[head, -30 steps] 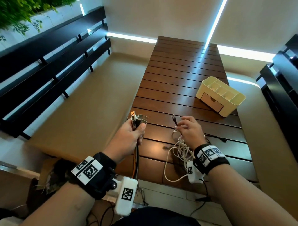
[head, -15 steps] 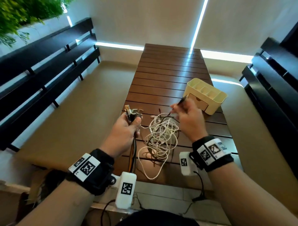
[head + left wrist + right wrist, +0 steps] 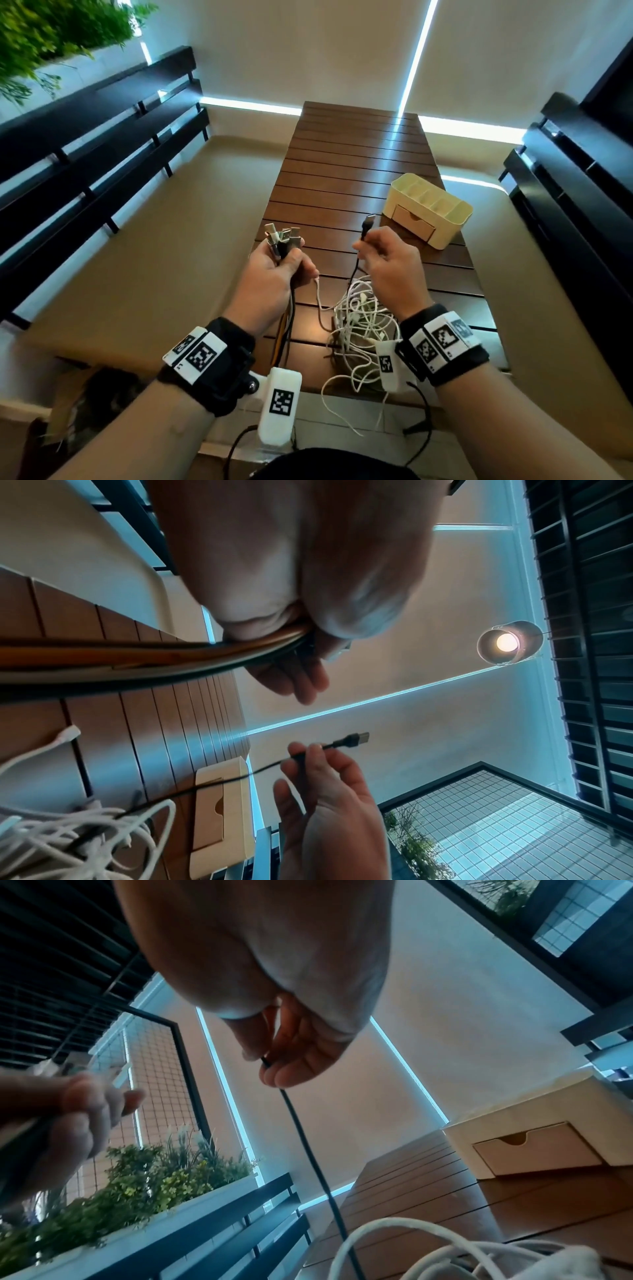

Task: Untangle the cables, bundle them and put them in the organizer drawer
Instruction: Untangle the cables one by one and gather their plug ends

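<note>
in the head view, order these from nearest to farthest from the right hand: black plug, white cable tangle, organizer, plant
1. black plug: sticks up just above the right hand, whose fingers pinch its cable.
2. white cable tangle: on the table just below the hand.
3. organizer: farther back on the table, to the right.
4. plant: far top left.

A black cable (image 3: 358,265) rises plug-up (image 3: 368,221) from a tangle of white cables (image 3: 359,329) lying on the tabletop's near end. Several cable ends (image 3: 284,238) stand bunched together upright. The cream organizer (image 3: 442,219) sits farther back at right, its drawer (image 3: 412,222) closed.
</note>
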{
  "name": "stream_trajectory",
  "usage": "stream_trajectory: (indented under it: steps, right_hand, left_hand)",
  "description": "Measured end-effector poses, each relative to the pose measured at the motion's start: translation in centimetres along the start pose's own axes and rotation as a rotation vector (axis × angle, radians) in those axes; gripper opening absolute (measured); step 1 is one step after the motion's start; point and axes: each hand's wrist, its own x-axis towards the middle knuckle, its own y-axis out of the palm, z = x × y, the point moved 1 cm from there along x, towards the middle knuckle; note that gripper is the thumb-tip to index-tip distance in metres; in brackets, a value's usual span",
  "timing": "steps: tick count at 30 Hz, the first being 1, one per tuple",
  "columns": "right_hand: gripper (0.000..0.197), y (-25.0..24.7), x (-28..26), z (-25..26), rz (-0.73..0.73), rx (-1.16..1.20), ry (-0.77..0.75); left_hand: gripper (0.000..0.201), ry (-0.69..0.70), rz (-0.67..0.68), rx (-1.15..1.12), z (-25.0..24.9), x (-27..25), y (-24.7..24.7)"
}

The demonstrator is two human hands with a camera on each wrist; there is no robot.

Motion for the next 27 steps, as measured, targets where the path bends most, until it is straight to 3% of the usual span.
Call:
stream_trajectory:
  steps: [7, 10, 12, 14, 21, 27]
  right_hand:
    - [0.003, -3.0, 3.2, 3.3, -0.259, 0.102, -0.117]
    - [0.012, -3.0, 3.0, 3.0, -0.132, 0.097, -0.082]
    - [0.018, -1.9, 1.9, 1.9, 0.041, 0.019, 0.024]
    - [0.012, -0.8, 0.6, 1.4, 0.144, -0.001, 0.117]
    - [0.004, 1.5, -1.0, 1.7, 0.174, 0.164, 0.15]
    - [0.008, 1.9, -0.5, 1.1, 0.156, 0.195, 0.149]
  left_hand:
    - [0.012, 0.034, 0.004, -0.019, -0.1, 0.5, 1.2]
    - [0.012, 0.05, 0.007, -0.039, -0.3, 0.7, 1.6]
    - [0.011, 0.06, 0.007, -0.038, -0.2, 0.8, 1.8]
    - [0.011, 0.067, -0.006, -0.02, 0.1, 1.1, 2.0]
    - [0.016, 0.056, -0.067, 0.019, 0.7, 2.1, 2.8]
    - [0.016, 0.064, -0.016, 0.003, 1.0, 2.5, 3.5]
